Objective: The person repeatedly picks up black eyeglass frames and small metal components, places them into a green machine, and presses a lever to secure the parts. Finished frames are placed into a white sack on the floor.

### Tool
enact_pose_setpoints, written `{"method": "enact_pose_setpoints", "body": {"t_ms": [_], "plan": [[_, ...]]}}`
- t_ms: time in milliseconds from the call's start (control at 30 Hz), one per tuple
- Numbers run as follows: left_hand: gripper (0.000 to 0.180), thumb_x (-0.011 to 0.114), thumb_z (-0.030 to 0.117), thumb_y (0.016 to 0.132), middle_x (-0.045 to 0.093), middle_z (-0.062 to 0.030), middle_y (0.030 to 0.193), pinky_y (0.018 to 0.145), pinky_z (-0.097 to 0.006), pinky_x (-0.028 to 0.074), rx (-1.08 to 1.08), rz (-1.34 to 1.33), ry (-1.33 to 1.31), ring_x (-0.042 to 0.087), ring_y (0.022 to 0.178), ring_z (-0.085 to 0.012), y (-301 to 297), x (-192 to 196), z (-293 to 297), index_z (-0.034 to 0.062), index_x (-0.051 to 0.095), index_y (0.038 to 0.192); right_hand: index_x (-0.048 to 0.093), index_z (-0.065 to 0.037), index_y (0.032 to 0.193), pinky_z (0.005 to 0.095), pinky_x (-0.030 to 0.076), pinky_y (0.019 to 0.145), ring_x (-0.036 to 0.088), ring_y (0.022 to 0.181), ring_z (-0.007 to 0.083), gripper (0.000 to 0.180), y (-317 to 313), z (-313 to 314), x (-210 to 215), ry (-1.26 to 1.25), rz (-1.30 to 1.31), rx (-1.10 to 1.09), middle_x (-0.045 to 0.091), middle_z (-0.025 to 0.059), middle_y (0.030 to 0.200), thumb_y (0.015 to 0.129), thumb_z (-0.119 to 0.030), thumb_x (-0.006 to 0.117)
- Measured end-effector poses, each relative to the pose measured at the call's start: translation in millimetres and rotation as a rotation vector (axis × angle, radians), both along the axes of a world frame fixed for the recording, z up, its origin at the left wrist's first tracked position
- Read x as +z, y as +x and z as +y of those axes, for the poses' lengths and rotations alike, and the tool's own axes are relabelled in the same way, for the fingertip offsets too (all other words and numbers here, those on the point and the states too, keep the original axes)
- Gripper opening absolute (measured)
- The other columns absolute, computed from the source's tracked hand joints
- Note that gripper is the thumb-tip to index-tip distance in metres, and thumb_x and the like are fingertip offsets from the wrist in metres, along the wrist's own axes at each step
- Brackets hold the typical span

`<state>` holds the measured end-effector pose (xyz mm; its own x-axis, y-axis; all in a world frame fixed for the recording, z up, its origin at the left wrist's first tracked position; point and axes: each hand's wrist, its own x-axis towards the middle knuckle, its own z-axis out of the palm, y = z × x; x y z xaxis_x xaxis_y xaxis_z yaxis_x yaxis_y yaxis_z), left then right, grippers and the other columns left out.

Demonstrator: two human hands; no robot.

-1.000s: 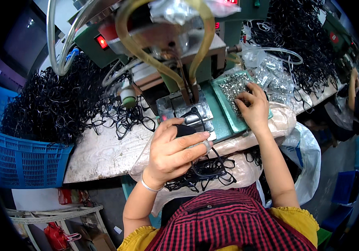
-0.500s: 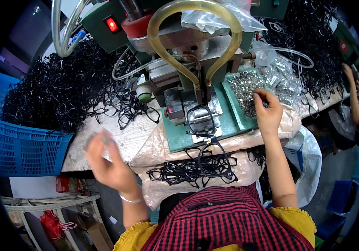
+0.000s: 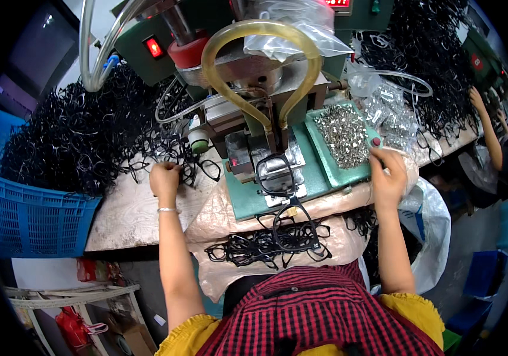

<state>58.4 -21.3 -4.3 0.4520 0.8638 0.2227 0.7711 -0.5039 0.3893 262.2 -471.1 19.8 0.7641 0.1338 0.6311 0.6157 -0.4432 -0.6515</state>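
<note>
Left hand [image 3: 165,181] has moved out from the near left of the counter [image 3: 123,219] to the edge of the black loop heap [image 3: 82,136], fingers clenched on 1 loop strand [image 3: 192,172]: pick-up of the next piece appears under way. Right hand [image 3: 387,178] stays at the green tray [image 3: 325,163] of metal clips [image 3: 343,133]; grip cannot be told. 1 blue basket [image 3: 29,219] stands at the counter's left end; clear bags [image 3: 387,110] lie at the far right; 1 red lit switch [image 3: 154,47] sits on the machine.

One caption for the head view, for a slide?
Left hand in black frames, right hand by metal parts tray, at a press.
</note>
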Motion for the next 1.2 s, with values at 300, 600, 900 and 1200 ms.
{"method": "enact_pose_setpoints", "body": {"t_ms": [300,600,900,1200], "plan": [[0.012,0.064,0.014,0.093,0.058,0.0017,0.078,0.049,-0.017,0.040,-0.275,-1.044,-0.374,0.049,0.060,-0.0038,-13.0,55.9,-72.7,0.0038,0.061,0.099,0.071,-0.003,0.086,0.0324,0.047,0.080,0.063,0.085,0.0223,0.013,-33.1,25.4,59.2,0.068,0.183,0.376,0.067,0.0090,0.086,0.074,-0.001,0.065],[0.018,0.063,0.012,0.093,0.067,-0.0081,0.089,0.070,-0.027,0.052,-0.193,-1.025,-0.400,0.065,0.076,-0.0153,-11.1,6.4,-108.6,-0.0037,0.061,0.102,0.059,0.002,0.108,0.0268,0.048,0.080,0.063,0.084,0.0140,0.033,-42.6,121.7,64.5,0.455,0.380,0.577,0.065,0.0068,0.089,0.076,0.000,0.068],[0.015,0.053,-0.006,0.091,0.066,-0.0197,0.101,0.086,-0.039,0.055,-0.873,-1.420,-0.067,0.065,0.092,-0.0271,2.7,125.4,-168.9,-0.0075,0.059,0.105,0.052,0.004,0.119,0.0234,0.046,0.083,0.059,0.090,0.0090,0.044,-61.2,122.9,90.5,0.603,0.568,0.708,0.063,0.0060,0.098,0.077,0.004,0.066],[0.022,0.073,0.011,0.069,0.071,-0.0044,0.101,0.079,-0.041,0.052,-1.347,-0.632,0.276,0.060,0.071,-0.0213,21.4,124.8,-200.7,0.0118,0.072,0.090,0.067,-0.005,0.101,0.0416,0.041,0.100,0.056,0.113,0.0346,0.026,-12.0,79.6,53.3,-0.103,0.089,0.300,0.063,0.0157,0.114,0.075,-0.009,0.068]]}}
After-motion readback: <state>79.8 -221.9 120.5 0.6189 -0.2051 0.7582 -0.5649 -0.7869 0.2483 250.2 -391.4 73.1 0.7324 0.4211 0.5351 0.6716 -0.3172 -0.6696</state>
